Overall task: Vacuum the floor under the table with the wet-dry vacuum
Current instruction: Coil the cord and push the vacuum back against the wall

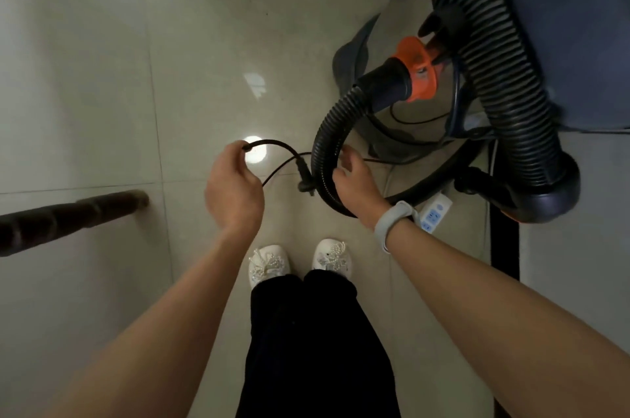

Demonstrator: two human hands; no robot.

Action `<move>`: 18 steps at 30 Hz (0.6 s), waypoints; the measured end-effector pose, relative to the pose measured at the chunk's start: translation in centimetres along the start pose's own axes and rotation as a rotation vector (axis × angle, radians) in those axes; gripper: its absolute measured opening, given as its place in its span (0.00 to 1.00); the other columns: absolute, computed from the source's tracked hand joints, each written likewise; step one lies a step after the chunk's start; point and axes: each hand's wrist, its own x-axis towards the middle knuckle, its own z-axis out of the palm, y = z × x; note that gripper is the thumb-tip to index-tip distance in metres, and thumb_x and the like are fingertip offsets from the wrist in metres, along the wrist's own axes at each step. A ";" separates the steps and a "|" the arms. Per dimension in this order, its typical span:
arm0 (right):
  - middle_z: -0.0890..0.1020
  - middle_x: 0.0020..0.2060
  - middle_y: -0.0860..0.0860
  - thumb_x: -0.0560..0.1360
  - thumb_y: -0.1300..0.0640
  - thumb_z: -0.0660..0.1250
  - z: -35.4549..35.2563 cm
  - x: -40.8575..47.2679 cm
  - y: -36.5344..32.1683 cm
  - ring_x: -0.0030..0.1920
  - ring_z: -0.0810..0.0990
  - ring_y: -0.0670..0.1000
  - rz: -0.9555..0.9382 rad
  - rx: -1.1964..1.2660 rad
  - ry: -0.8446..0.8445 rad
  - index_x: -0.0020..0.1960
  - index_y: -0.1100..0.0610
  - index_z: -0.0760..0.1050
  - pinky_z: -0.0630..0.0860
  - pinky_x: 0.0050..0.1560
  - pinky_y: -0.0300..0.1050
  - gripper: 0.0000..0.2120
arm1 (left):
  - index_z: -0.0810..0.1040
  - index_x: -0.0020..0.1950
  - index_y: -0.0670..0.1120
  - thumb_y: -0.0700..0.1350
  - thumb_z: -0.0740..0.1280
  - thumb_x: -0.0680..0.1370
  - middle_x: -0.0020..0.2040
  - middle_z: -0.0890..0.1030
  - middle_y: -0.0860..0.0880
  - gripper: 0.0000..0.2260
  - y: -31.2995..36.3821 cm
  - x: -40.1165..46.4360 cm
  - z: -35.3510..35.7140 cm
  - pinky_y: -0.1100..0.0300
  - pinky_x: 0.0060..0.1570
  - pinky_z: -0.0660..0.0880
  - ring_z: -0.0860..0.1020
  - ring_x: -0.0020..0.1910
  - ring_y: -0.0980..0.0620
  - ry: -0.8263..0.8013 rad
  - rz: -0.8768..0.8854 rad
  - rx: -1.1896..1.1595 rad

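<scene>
The wet-dry vacuum stands on the tiled floor at the right, a steel drum with an orange hose collar. Its black ribbed hose loops round from the collar and up the right side. My left hand pinches the black power cord near its bend; the plug dangles below. My right hand reaches beside the hose loop with fingers loosely curled, and whether it holds the cord is unclear.
A white power strip lies on the floor under my right wrist. A dark wooden table leg enters from the left. My two white shoes stand below the hands. A blue-grey body fills the top right.
</scene>
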 end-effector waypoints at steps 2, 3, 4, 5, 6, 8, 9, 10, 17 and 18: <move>0.74 0.63 0.52 0.78 0.66 0.58 0.0 0.3 -0.1 0.64 0.71 0.48 -0.037 0.016 -0.056 0.71 0.58 0.64 0.64 0.63 0.39 0.21 | 0.77 0.61 0.46 0.40 0.54 0.82 0.57 0.80 0.47 0.14 -0.4 0.3 0.2 0.63 0.47 0.64 0.76 0.55 0.46 0.063 -0.023 -0.008; 0.75 0.60 0.52 0.77 0.66 0.60 -0.1 0.4 0.0 0.62 0.72 0.48 -0.039 0.035 -0.078 0.69 0.58 0.66 0.66 0.63 0.40 0.21 | 0.77 0.61 0.46 0.40 0.54 0.82 0.57 0.80 0.47 0.14 -0.6 0.4 0.4 0.63 0.47 0.64 0.76 0.55 0.46 0.068 -0.024 -0.007; 0.76 0.59 0.52 0.77 0.65 0.61 -0.3 0.5 0.0 0.61 0.73 0.49 -0.032 0.044 -0.090 0.68 0.58 0.67 0.67 0.63 0.41 0.20 | 0.77 0.61 0.46 0.40 0.55 0.82 0.57 0.80 0.47 0.14 -0.7 0.5 0.6 0.63 0.48 0.64 0.76 0.55 0.46 0.051 -0.011 -0.012; 0.76 0.59 0.53 0.77 0.65 0.62 -0.4 0.6 0.2 0.62 0.73 0.50 -0.024 0.044 -0.099 0.67 0.58 0.67 0.68 0.64 0.43 0.19 | 0.77 0.61 0.45 0.39 0.55 0.81 0.57 0.80 0.46 0.14 -0.8 0.6 0.9 0.63 0.48 0.64 0.76 0.55 0.46 0.015 0.013 -0.023; 0.76 0.60 0.53 0.76 0.64 0.63 -0.6 0.7 0.4 0.62 0.73 0.51 -0.025 0.034 -0.106 0.66 0.58 0.68 0.68 0.65 0.45 0.19 | 0.77 0.61 0.45 0.39 0.56 0.81 0.56 0.80 0.45 0.14 -0.7 0.7 1.2 0.62 0.49 0.65 0.76 0.54 0.45 -0.036 0.040 -0.035; 0.74 0.62 0.52 0.76 0.62 0.65 -0.9 0.9 0.9 0.63 0.71 0.49 -0.076 -0.010 -0.113 0.67 0.57 0.68 0.67 0.67 0.45 0.20 | 0.77 0.61 0.45 0.38 0.56 0.81 0.52 0.80 0.43 0.14 0.0 1.0 2.1 0.59 0.47 0.66 0.76 0.50 0.45 -0.173 0.099 -0.030; 0.72 0.63 0.51 0.75 0.62 0.66 -1.0 0.9 1.1 0.63 0.70 0.47 -0.121 -0.050 -0.105 0.68 0.57 0.67 0.65 0.66 0.42 0.22 | 0.77 0.61 0.45 0.38 0.56 0.81 0.49 0.80 0.44 0.14 0.3 1.3 2.6 0.59 0.45 0.66 0.75 0.47 0.46 -0.249 0.127 -0.010; 0.70 0.63 0.51 0.74 0.62 0.67 -1.2 1.0 1.4 0.61 0.68 0.45 -0.172 -0.099 -0.090 0.70 0.57 0.65 0.64 0.64 0.38 0.25 | 0.77 0.61 0.45 0.38 0.56 0.81 0.47 0.79 0.45 0.14 0.7 1.6 3.1 0.60 0.44 0.66 0.75 0.45 0.48 -0.322 0.147 0.009; 0.56 0.76 0.50 0.66 0.43 0.67 -2.5 3.0 4.1 0.75 0.56 0.54 -0.305 -0.396 -0.205 0.76 0.45 0.51 0.62 0.70 0.60 0.44 | 0.78 0.60 0.45 0.38 0.56 0.81 0.49 0.73 0.47 0.13 1.1 3.5 4.7 0.54 0.51 0.70 0.73 0.50 0.46 -0.567 0.150 0.037; 0.55 0.76 0.49 0.67 0.45 0.68 -2.6 3.3 4.2 0.76 0.53 0.54 -0.303 -0.427 -0.217 0.77 0.46 0.50 0.59 0.71 0.62 0.44 | 0.79 0.60 0.45 0.38 0.56 0.81 0.49 0.72 0.48 0.13 1.2 3.8 4.7 0.50 0.55 0.71 0.74 0.51 0.44 -0.578 0.171 0.073</move>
